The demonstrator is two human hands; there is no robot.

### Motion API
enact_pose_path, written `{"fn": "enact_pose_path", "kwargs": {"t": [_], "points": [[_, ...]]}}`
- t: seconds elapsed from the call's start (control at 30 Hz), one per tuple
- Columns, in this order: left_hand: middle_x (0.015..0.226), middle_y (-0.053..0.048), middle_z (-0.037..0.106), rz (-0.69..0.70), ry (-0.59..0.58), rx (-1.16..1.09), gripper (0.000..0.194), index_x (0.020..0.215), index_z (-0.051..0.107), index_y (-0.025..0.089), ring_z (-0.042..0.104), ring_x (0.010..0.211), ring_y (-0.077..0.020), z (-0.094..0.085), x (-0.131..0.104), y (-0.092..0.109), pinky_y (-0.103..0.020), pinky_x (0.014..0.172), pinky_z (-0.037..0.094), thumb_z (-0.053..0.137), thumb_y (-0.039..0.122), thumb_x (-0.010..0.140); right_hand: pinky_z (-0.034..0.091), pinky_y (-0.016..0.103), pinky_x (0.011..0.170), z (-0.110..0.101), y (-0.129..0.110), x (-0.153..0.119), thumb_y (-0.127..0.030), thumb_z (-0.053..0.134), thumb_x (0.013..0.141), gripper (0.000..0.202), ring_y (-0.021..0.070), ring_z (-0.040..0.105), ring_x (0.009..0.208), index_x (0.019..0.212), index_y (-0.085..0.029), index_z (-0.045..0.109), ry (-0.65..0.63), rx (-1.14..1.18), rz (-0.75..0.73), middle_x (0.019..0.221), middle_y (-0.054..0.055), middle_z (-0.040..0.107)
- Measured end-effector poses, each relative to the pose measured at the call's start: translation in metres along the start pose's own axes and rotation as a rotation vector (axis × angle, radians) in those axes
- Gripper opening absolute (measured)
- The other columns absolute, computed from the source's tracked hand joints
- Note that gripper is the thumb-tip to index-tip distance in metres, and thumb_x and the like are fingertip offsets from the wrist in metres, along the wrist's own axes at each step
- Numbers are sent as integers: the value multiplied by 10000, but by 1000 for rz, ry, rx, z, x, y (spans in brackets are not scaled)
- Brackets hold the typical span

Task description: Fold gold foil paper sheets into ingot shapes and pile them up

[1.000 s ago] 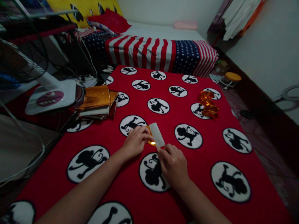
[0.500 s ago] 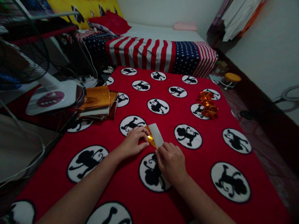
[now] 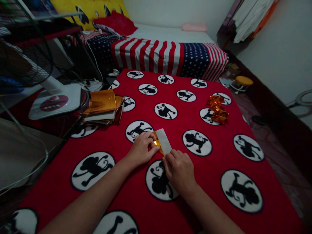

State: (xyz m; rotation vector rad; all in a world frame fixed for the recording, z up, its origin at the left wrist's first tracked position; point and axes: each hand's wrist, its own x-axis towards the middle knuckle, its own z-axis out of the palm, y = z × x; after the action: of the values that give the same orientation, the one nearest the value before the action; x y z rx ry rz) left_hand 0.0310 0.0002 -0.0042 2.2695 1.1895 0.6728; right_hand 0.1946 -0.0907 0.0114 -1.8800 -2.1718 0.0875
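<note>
A sheet of gold foil paper (image 3: 164, 140), partly folded, lies on the red cloth with its pale back facing up and a strip of shiny gold along its left side. My left hand (image 3: 143, 146) grips that gold edge between thumb and fingers. At the sheet's near corner, the fingers of my right hand (image 3: 179, 165) are closed in a pinch. The fingertips of both hands partly cover the paper.
On the left of the red cloth (image 3: 195, 195) is a stack of gold sheets (image 3: 101, 102). Folded gold foil pieces (image 3: 218, 109) sit at the right. A fan base (image 3: 56, 100) stands far left; a yellow stool (image 3: 243, 80) is beyond the right edge.
My left thumb has shifted slightly right along the gold edge. The paper and my right hand stay nearly where they were; the whole view has drifted a little.
</note>
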Motion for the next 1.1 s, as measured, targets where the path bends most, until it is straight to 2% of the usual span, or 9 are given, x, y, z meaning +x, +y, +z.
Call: {"fn": "enact_pose_path", "kwargs": {"t": [0.1,0.3,0.4,0.5,0.57,0.7,0.83,0.97,1.1], "points": [[1017,-33,621,-33,23,19,251,611,552,178,545,1002,-213,4,0,1,-375,866,413,724,296,751,244,326,682,0,0,0,-251,511,927,200,183,488,758,757,-203,603,-6,0,0,775,38,595],[978,-22,629,-66,35,67,245,668,555,184,548,953,-213,5,1,3,-366,806,394,765,303,714,250,335,697,1,1,0,-233,496,935,205,188,490,759,769,-198,611,-7,14,-25,778,43,598],[977,-29,627,-58,24,79,240,686,564,188,545,952,-218,5,1,3,-364,802,392,766,314,713,272,331,726,3,3,-4,-225,480,944,162,193,501,798,929,-184,636,9,68,-56,828,55,607],[995,-29,623,-51,22,79,230,692,561,189,542,969,-223,5,1,2,-368,812,391,758,305,720,286,327,736,6,4,-7,-250,492,945,218,202,503,835,1122,-190,604,23,88,-78,887,61,610],[999,-23,616,-46,26,72,223,699,553,189,543,977,-221,6,1,2,-370,827,395,751,289,726,286,327,725,7,3,-7,-258,492,947,192,199,498,817,1082,-208,618,27,64,-76,876,53,607],[1044,-38,568,-81,126,85,290,811,554,195,525,1031,-227,6,-2,3,-368,887,411,791,294,675,299,323,701,8,3,-3,-258,472,952,212,187,494,762,809,-203,619,43,36,-52,783,40,572],[1117,-68,548,-182,214,191,558,1040,538,213,500,1063,-273,5,-5,5,-405,914,405,832,401,605,375,300,729,7,8,10,-285,493,936,222,189,529,845,767,-192,602,105,178,-2,908,67,568],[1161,-74,563,-199,225,234,683,1153,497,232,499,1073,-286,4,-6,6,-399,914,392,823,466,601,420,327,880,8,16,38,-278,542,896,156,238,529,1075,989,-174,612,246,321,126,1128,119,565],[1009,-46,616,-210,192,256,738,1202,490,242,531,960,-267,3,-5,7,-379,842,385,824,488,592,458,335,803,8,20,73,-342,591,858,375,236,611,953,1190,-170,557,100,356,216,1082,108,638]]}}
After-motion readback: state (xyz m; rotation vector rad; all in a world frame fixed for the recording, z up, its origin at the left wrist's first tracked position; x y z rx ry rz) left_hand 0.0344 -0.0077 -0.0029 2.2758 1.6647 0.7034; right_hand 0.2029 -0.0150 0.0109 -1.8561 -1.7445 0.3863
